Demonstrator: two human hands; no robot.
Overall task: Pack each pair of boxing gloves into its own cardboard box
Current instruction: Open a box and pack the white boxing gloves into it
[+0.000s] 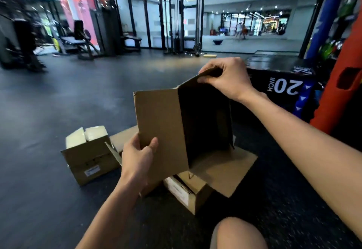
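Dark gym floor (58, 101), probably weight machines (176, 13) behind; left hand (137, 156) and right hand (229, 78) fingers (207, 80) pinch the raised cardboard box (160, 123).

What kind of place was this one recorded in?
Most likely a gym: a cable machine at the back, punching bags on the right, and a black jump box marked 20 INCH.

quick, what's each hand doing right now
Left hand: grips the lower edge of the cardboard box.
Right hand: pinches the box's top edge.
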